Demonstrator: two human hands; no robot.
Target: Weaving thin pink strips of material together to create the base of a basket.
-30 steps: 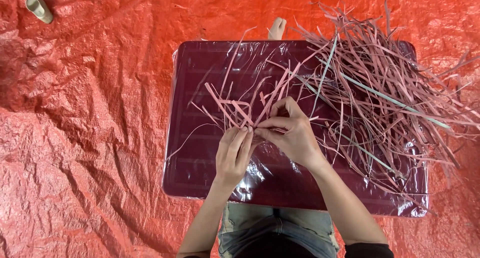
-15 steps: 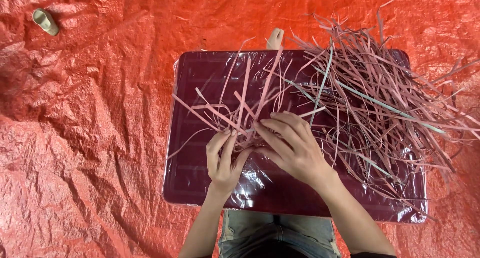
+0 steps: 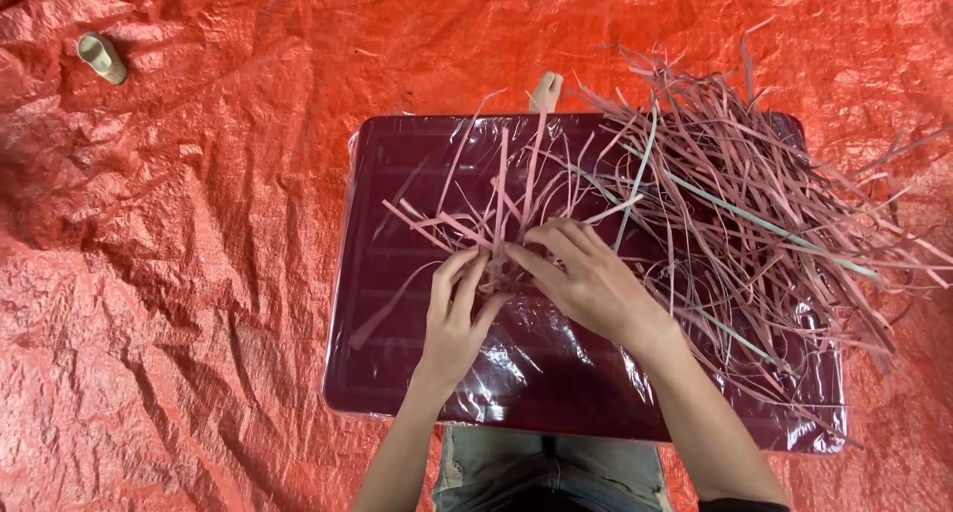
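Orange crinkly sheeting [image 3: 179,303] covered the whole floor in the head view. On it sat a dark purple board [image 3: 397,373] wrapped in shiny clear plastic.

A big messy pile of pink strips [image 3: 754,224] lay on the board toward three o'clock, with a few pale green ones mixed in. Some strips fanned out from the middle toward twelve o'clock.

The left hand [image 3: 457,318] and the right hand [image 3: 586,279] met at the middle of the board. Both were pinching the strips where they crossed, fingertips close together.

The strips looked thin, light and bendy, and likely easy to tear. Holding them at the crossing, not the loose ends, seemed best.

A small tan object [image 3: 102,57] lay far off at ten o'clock.
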